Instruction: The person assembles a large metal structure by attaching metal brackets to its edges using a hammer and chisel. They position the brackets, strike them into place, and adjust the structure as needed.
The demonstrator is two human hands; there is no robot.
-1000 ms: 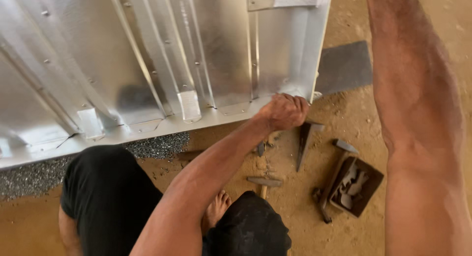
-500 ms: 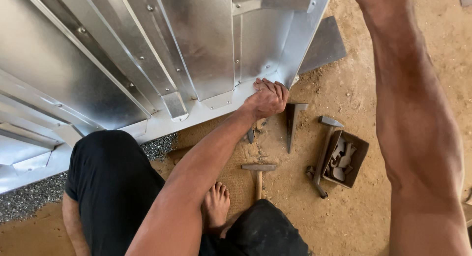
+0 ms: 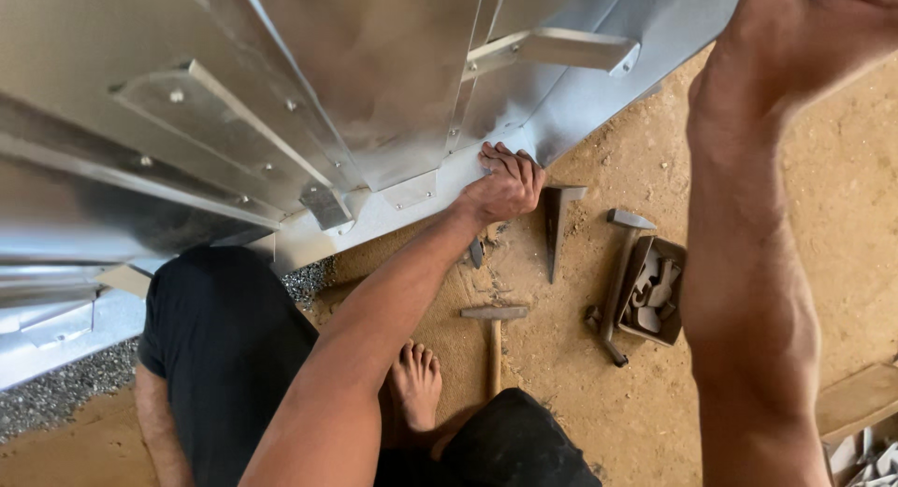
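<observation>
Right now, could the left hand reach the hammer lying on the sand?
Probably yes. The left hand grips the metal sheet's edge, and the hammer lies on bare sand just below it, nothing between.

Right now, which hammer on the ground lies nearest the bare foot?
The wooden-handled hammer, just right of the foot; the other hammer lies beside the small box.

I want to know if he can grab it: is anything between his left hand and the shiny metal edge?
Nothing: the left hand already grips the bottom edge of the shiny silver sheet-metal structure.
</observation>
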